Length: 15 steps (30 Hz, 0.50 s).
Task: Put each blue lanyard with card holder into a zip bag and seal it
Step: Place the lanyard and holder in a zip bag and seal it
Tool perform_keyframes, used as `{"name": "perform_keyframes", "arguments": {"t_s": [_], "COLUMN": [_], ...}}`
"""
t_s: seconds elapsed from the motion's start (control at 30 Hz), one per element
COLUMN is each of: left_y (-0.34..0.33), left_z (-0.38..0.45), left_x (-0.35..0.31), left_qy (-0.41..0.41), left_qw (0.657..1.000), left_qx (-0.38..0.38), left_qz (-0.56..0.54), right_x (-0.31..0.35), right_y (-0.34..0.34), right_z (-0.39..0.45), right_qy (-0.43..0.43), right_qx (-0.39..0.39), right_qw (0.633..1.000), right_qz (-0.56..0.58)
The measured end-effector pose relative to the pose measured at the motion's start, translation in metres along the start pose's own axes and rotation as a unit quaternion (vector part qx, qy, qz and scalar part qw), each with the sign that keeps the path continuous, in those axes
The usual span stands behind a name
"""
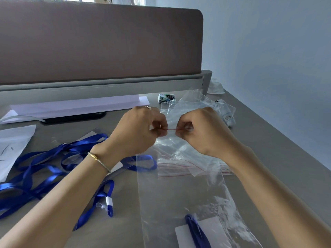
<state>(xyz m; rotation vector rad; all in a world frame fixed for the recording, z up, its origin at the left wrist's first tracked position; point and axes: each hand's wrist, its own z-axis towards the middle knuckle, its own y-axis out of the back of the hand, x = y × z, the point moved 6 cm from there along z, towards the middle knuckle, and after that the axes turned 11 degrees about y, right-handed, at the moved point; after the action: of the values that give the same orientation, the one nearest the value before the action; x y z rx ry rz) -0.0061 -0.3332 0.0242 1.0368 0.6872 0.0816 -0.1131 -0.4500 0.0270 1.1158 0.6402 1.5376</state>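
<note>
I have both hands raised over the worktop (268, 140), pinching the red zip strip (171, 129) at the mouth of a clear zip bag (179, 185). My left hand (141, 129) grips the strip from one side and my right hand (195, 129) from the other, fingers curled tight on it. The bag hangs toward me, and a blue lanyard with card holder (198, 231) lies in its lower end.

To seal it well, I judge I should keep the strip taut between the two pinches and run the fingertips along its full length, feeling that both tracks mate with no gap at either end. The lanyard must stay low, away from the zip.

To my left a tangle of loose blue lanyards (44, 169) waits, one loop lying just beside the bag's edge. A pile of spare zip bags (188, 163) sits under my hands. The slippery film and the crowded spares could snag or get caught up in the pinch.
</note>
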Motion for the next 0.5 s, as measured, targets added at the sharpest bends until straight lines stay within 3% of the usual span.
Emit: {"name": "perform_keyframes", "arguments": {"t_s": [0.5], "left_y": [0.007], "left_z": [0.005], "left_x": [0.012], "left_qy": [-0.002], "left_qw": [0.999], "left_qx": [-0.006], "left_qz": [-0.049], "right_x": [-0.020], "right_y": [0.013], "right_z": [0.000], "right_qy": [-0.028], "right_qx": [-0.046], "right_qw": [0.998], "right_qz": [0.038]}}
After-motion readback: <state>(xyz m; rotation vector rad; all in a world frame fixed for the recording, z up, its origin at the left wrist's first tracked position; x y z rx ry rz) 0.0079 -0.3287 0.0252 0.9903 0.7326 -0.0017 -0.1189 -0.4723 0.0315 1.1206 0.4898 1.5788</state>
